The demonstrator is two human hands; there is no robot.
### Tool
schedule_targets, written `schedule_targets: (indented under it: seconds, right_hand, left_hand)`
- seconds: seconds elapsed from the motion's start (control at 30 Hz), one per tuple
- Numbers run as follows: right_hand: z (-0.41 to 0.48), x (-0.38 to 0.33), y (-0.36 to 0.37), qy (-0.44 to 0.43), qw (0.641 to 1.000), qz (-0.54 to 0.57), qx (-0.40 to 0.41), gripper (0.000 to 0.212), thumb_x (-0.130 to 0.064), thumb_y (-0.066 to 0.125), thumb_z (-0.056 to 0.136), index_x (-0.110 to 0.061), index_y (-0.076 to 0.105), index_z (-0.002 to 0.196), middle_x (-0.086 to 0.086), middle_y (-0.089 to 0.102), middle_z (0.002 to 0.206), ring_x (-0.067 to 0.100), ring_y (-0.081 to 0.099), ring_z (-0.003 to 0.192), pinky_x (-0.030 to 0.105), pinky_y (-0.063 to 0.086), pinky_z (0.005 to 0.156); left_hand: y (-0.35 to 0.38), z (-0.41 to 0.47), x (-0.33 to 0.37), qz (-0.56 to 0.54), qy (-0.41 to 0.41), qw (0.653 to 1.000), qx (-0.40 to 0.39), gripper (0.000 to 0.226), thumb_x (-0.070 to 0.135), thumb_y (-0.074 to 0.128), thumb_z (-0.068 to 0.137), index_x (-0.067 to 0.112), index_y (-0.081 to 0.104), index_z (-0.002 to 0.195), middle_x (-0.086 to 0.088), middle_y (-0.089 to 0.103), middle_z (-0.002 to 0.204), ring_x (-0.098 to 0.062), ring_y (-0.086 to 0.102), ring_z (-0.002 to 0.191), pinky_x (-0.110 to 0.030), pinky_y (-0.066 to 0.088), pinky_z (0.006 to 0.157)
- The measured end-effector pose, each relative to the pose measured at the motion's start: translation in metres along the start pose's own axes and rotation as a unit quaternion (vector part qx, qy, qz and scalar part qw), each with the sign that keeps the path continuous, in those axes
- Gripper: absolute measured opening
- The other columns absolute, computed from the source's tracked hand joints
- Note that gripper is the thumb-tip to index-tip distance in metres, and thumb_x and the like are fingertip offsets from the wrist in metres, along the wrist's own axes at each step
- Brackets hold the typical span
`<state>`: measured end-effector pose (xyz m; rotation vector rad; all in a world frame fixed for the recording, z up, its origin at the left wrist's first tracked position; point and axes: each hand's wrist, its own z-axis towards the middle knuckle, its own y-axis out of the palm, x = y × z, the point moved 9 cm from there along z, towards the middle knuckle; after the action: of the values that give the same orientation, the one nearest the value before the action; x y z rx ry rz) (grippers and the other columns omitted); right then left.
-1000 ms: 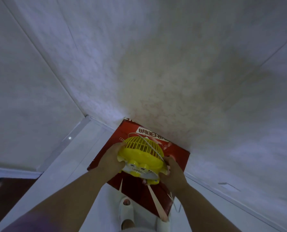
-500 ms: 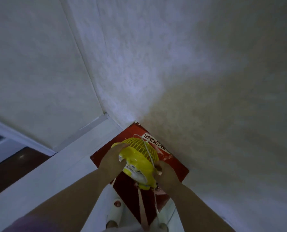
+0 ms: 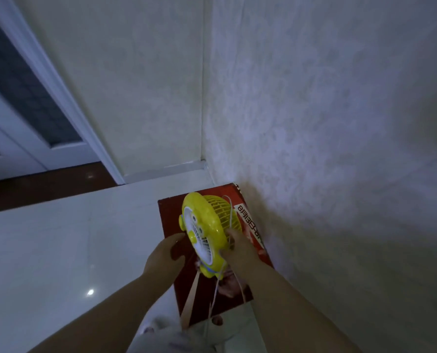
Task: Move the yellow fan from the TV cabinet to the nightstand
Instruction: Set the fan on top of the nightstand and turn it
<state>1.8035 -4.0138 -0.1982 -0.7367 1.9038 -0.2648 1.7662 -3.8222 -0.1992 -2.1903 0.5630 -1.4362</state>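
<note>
The yellow fan (image 3: 207, 225) is small and round, with a white front grille and a cartoon face. It is tilted in the air above a red box. My right hand (image 3: 237, 247) grips its back rim on the right side, and a thin white cord (image 3: 216, 289) hangs down from it. My left hand (image 3: 165, 253) is just left of the fan's lower front with its fingers curled apart and nothing in them. Its fingertip comes close to the fan's foot. Neither the TV cabinet nor the nightstand is in view.
The red box (image 3: 171, 215) lies on the white tile floor (image 3: 59, 250) against the textured wall (image 3: 314, 149), near a room corner. A white door frame with dark panes (image 3: 33, 98) stands at the left, with dark wood flooring (image 3: 46, 184) at its foot. My slippered feet show at the bottom.
My view has swung left, bringing the door and the room corner into sight. The fan has turned its front toward me. My left hand has come off the fan, while the right still holds it.
</note>
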Motion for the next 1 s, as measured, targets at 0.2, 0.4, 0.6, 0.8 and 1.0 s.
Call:
schedule_targets:
  seconds: [0.2,0.4,0.6,0.8,1.0]
  right_hand:
    - [0.017,0.01,0.013,0.024,0.995,-0.083,0.044,0.046,-0.032,0.064,0.065,-0.011,0.059,0.106,0.012,0.065,0.103,0.029,0.061,0.096,0.035,0.05,0.075]
    - [0.02,0.009,0.018,0.028,0.988,-0.137,0.071,0.057,-0.023,0.072,0.069,-0.005,0.051,0.119,0.019,0.056,0.118,0.035,0.055,0.108,0.038,0.048,0.087]
    - [0.019,0.007,0.022,0.025,0.98,-0.178,0.08,0.069,-0.023,0.073,0.074,-0.001,0.037,0.13,0.021,0.04,0.134,0.036,0.043,0.123,0.036,0.039,0.098]
    - [0.018,0.009,0.026,-0.005,0.969,-0.224,0.109,0.067,-0.032,0.071,0.075,-0.005,0.038,0.126,0.017,0.04,0.135,0.034,0.044,0.123,0.041,0.044,0.093]
    - [0.02,0.011,0.018,-0.031,0.97,-0.219,0.099,0.068,-0.032,0.073,0.073,-0.006,0.04,0.126,0.016,0.044,0.131,0.036,0.049,0.118,0.04,0.044,0.092]
  left_hand:
    - [-0.007,-0.026,-0.043,-0.034,-0.047,0.998,0.003,0.054,0.005,0.063,0.077,0.023,0.052,0.127,-0.001,0.057,0.132,-0.017,0.052,0.121,-0.029,0.039,0.101]
    - [-0.015,-0.031,-0.058,-0.129,-0.067,0.989,0.007,0.049,-0.001,0.062,0.078,0.017,0.053,0.124,0.003,0.058,0.112,-0.014,0.053,0.111,-0.021,0.034,0.089]
    - [-0.001,-0.038,-0.076,-0.207,-0.096,0.973,0.011,0.048,-0.005,0.059,0.08,0.013,0.052,0.123,0.0,0.057,0.113,-0.015,0.053,0.108,-0.023,0.039,0.084]
    - [0.036,-0.051,-0.099,-0.337,-0.163,0.926,0.041,0.045,-0.009,0.057,0.08,0.013,0.053,0.119,-0.006,0.059,0.116,-0.019,0.055,0.103,-0.009,0.048,0.065]
    - [0.078,-0.075,-0.105,-0.402,-0.215,0.886,0.079,0.047,-0.013,0.054,0.08,0.003,0.051,0.124,-0.014,0.059,0.118,-0.024,0.055,0.105,-0.02,0.048,0.075]
